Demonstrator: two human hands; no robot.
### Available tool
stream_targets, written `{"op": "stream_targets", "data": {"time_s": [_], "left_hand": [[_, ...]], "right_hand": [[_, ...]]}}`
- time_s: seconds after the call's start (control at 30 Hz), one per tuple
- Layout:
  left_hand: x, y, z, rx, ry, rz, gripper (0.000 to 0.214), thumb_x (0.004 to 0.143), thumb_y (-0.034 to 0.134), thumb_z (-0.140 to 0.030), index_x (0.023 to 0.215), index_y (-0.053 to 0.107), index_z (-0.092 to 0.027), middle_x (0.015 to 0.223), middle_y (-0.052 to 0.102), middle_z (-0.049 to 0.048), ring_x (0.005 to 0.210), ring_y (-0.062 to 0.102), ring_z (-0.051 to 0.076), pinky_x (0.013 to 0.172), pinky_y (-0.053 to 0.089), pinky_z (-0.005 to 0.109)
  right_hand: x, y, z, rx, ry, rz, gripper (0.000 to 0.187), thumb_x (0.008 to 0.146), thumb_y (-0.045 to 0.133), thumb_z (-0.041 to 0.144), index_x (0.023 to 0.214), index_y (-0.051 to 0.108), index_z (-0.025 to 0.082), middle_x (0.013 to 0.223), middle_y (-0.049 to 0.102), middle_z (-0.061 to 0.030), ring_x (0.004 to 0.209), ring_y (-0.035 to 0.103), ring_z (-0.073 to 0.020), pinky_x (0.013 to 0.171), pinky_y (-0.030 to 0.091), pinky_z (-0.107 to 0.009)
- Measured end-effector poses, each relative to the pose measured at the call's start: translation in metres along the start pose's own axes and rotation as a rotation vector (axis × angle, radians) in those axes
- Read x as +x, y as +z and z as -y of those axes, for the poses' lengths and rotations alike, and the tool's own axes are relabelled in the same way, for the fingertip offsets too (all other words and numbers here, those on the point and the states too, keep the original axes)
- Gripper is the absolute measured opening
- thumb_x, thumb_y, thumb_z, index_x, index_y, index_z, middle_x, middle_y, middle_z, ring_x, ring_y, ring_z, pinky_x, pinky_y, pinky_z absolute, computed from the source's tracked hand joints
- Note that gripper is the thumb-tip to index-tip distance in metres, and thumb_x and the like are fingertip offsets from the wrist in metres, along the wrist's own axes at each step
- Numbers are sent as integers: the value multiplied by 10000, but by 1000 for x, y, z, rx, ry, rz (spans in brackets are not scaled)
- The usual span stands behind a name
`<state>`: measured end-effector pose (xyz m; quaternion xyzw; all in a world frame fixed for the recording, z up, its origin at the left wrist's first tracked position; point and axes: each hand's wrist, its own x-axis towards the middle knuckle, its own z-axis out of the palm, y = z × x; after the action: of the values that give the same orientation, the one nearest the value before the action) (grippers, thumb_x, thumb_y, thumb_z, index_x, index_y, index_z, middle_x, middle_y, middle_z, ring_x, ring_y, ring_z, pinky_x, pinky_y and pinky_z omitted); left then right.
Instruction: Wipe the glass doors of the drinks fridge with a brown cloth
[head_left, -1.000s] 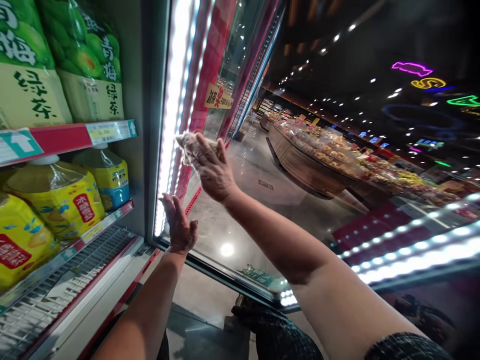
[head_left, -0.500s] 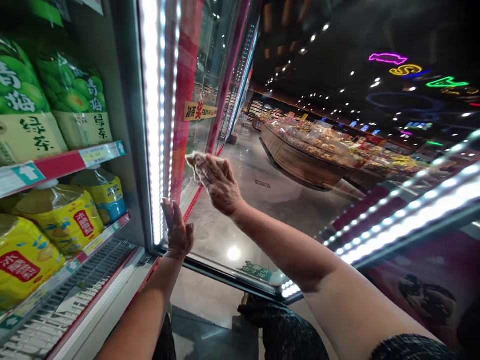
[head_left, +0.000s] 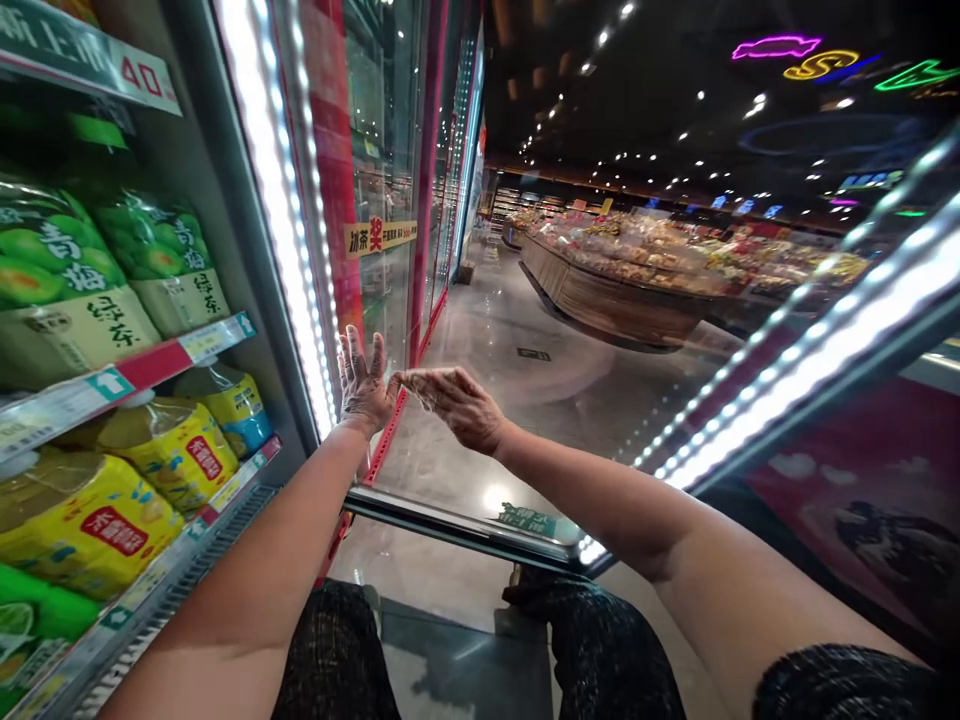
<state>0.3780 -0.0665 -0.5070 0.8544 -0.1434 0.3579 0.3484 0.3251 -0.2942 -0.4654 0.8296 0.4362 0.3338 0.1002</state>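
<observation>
My left hand (head_left: 364, 388) is raised with its fingers spread, near the lit left side of a glass door (head_left: 457, 522). It holds nothing that I can see. Close beside its thumb is my right hand (head_left: 466, 408), fingers stretched flat and together over a cloth (head_left: 421, 392) at the glass. Only a small, blurred edge of the light-coloured cloth shows; the palm hides the rest. Whether the left thumb touches the cloth I cannot tell.
At the left, cooler shelves hold green tea bottles (head_left: 82, 290) and yellow-labelled bottles (head_left: 112, 530). A bright LED strip (head_left: 281, 200) runs up the door frame, another (head_left: 810, 370) slants at the right. Beyond the glass stands a wooden display counter (head_left: 600, 295) on a shiny floor.
My left hand has moved up, closer to the right hand. My right hand has come slightly down and right with the cloth, which shows less. The view has shifted.
</observation>
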Motion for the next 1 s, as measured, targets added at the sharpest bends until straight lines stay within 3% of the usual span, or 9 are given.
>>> {"op": "stream_targets", "data": {"time_s": [0.1,0.2,0.3,0.4,0.5,0.7,0.77,0.87,1.0], "left_hand": [[-2,2,-5,4,-52,53,731,966,502,-444,1629,288,-222,1747,70,98,1610,-97,313,1289,42,630],[-5,3,-9,-21,-20,28,724,977,495,-431,1615,298,-151,1744,82,118,1604,-105,335,1284,35,640],[-9,7,-14,-59,18,-25,733,987,481,-441,1602,294,-90,1740,89,132,1600,-111,338,1290,23,614],[-17,14,-21,-45,-3,-14,766,951,533,-429,1609,296,-118,1742,47,144,1597,-142,324,1291,27,612],[-26,20,-31,-3,-3,45,815,922,569,-414,1624,271,-128,1738,28,164,1590,-167,330,1277,9,644],[-42,35,-61,26,157,164,736,949,565,-400,1620,317,-227,1743,56,98,1598,-112,318,1296,59,595],[-50,42,-67,43,177,172,754,945,588,-392,1624,304,-233,1741,20,109,1593,-125,333,1289,57,619],[-60,50,-70,59,229,168,815,931,624,-359,1639,236,-245,1735,-30,127,1584,-147,346,1272,57,656],[-59,53,-72,67,291,128,805,945,614,-325,1640,208,-305,1736,-53,102,1586,-143,336,1269,50,658]], "right_hand": [[-15,-5,-4,-7,-50,17,621,994,422,78,1600,373,201,1602,460,-42,1514,397,-174,1343,154,-448],[-19,-21,-16,-79,86,-46,630,1001,388,62,1612,348,210,1631,408,-51,1551,325,-199,1341,103,-507],[-33,-27,-16,-107,183,-84,653,994,387,52,1623,324,217,1637,398,-53,1559,307,-199,1338,119,-486],[-57,-18,-6,-58,61,-38,639,980,432,63,1599,381,215,1586,491,-40,1504,416,-176,1321,213,-408],[-69,-20,-8,-55,-10,-9,624,979,439,65,1583,407,219,1578,504,-30,1478,457,-175,1308,243,-429],[-88,-49,-27,-198,268,-94,637,991,399,45,1602,375,222,1599,467,-58,1540,353,-233,1307,148,-532],[-114,-45,-21,-197,208,-123,588,994,406,51,1560,455,200,1548,540,-66,1508,411,-220,1298,194,-483],[-151,-41,-17,-111,70,-36,539,1001,439,93,1523,508,203,1498,599,-82,1441,501,-182,1239,329,-408],[-164,-61,-38,-156,232,10,634,967,448,64,1567,443,268,1540,554,-72,1483,448,-222,1251,292,-500]]}}
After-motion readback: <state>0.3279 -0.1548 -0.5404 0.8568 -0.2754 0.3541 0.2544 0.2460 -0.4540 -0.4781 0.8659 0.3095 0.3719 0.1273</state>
